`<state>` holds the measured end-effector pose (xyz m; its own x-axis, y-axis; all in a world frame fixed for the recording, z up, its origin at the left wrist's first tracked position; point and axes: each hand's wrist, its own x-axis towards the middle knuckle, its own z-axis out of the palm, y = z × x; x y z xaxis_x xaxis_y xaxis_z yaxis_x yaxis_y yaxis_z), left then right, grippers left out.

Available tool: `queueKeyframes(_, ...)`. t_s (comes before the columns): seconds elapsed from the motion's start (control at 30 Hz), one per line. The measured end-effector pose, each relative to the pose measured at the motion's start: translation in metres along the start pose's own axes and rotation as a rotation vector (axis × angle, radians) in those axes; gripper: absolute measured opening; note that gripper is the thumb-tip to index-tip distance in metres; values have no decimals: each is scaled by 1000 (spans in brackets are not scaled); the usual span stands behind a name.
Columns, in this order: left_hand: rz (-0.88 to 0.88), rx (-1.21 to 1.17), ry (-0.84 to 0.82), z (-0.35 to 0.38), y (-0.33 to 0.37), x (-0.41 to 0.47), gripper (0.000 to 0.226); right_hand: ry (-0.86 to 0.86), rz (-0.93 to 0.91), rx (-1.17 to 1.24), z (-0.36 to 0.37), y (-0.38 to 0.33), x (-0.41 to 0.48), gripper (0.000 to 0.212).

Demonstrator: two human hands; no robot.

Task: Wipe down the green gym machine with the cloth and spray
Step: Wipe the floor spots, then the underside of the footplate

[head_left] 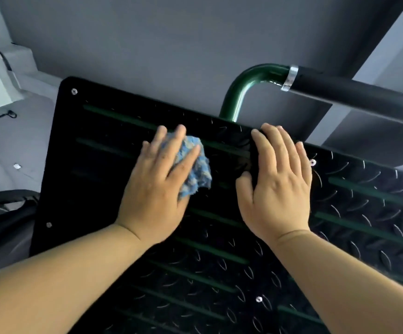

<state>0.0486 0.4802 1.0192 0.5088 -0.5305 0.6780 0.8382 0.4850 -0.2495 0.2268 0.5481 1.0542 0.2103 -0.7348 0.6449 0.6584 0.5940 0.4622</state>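
My left hand (158, 179) presses the blue cloth (195, 165) with straight fingers on the footplate (99, 153), near its far edge; my right hand (277, 186) lies flat beside. I am wiping; next probably needs firm strokes toward me.

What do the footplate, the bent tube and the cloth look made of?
The footplate: likely metal tread plate, black, going by raised diamond lugs and screw heads. The bent tube: glossy green-painted metal, with sharp highlights. The cloth: soft blue fabric, perhaps microfibre, crumpled and fuzzy.
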Motion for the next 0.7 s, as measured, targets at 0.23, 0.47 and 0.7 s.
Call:
queueKeyframes(0.23,-91,11,-38,-8,-33,29,79,-47,120,118,0,-15,-2,62)
queueKeyframes(0.47,-139,-607,-117,-40,-35,44,76,-155,-138,340,3,-70,21,71)
queueKeyframes(0.7,-196,-316,61,-54,-101,25,69,-135,-439,190,47,-97,43,29)
